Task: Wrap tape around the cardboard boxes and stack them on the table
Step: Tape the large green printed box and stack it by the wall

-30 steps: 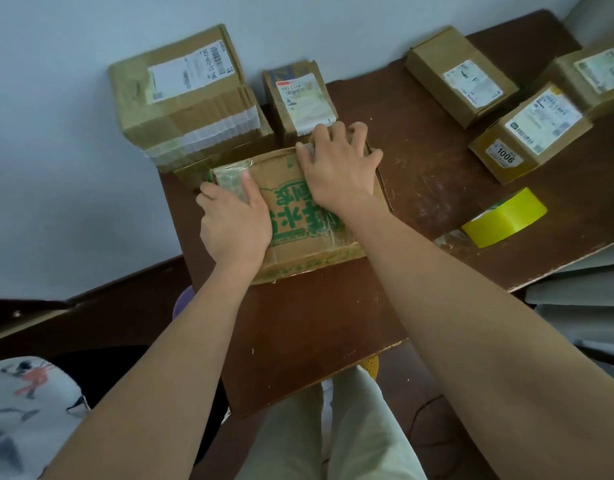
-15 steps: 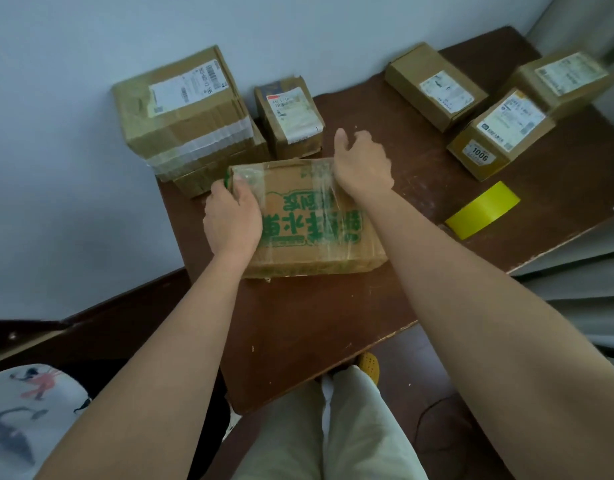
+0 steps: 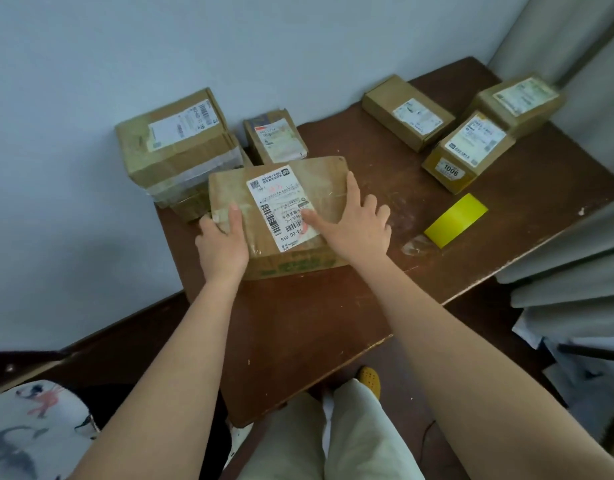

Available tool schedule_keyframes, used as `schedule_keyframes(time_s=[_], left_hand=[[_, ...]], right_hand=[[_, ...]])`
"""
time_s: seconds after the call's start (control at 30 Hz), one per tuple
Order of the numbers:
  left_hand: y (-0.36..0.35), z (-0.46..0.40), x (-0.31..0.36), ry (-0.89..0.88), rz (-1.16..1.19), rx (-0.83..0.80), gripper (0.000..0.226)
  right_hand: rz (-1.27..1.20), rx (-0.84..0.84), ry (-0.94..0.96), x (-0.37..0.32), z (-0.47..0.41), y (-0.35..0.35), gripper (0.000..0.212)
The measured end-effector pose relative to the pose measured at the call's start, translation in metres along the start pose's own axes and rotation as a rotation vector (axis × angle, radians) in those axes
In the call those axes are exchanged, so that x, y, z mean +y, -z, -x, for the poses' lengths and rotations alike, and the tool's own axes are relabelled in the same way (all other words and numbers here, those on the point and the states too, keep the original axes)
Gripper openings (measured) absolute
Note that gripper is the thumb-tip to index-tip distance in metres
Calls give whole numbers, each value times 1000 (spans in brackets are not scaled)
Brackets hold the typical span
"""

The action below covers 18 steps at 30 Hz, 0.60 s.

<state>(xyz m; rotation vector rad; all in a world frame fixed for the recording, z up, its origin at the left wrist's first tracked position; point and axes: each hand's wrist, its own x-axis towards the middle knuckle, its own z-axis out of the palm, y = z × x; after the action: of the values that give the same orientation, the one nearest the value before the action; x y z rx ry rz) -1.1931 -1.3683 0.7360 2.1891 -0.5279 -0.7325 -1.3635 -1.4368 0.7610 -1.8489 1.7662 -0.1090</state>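
A flat cardboard box [image 3: 319,181] with a white shipping label on top and green print on its near side lies on the brown table [image 3: 316,323], clear tape around it. My left hand [image 3: 222,244] holds its near left corner, thumb on top. My right hand [image 3: 354,223] lies flat on the top's right part with fingers spread. A yellow tape roll [image 3: 456,220] rests on the table to the right, apart from both hands.
A large taped box [image 3: 174,140] sits on a lower box by the wall at the left, a small labelled box [image 3: 274,140] beside it. Three labelled boxes [image 3: 468,150] stand at the back right. Pale curtain folds hang past the table's right edge.
The box has been turned over toward me: the green-printed face now faces me and the label face is on top. My right hand moved from the far edge onto the top.
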Motion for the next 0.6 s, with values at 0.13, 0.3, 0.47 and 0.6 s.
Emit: schedule_keyframes(time_s=[0.13,0.3,0.47,0.6], left_hand=[[1,1,-2,-43,48,-20,59],[1,4,-3,-84,40,-25,57],[4,21,-16,-175,17,-32,54],[7,23,-16,-171,34,-40,53]], right_hand=[[-103,38,26,8,-11,-1,79],[-100,138,39,-9,-23,-4,66],[39,110,105,-31,-35,-5,76],[-34,142,102,-30,-39,-2,50]])
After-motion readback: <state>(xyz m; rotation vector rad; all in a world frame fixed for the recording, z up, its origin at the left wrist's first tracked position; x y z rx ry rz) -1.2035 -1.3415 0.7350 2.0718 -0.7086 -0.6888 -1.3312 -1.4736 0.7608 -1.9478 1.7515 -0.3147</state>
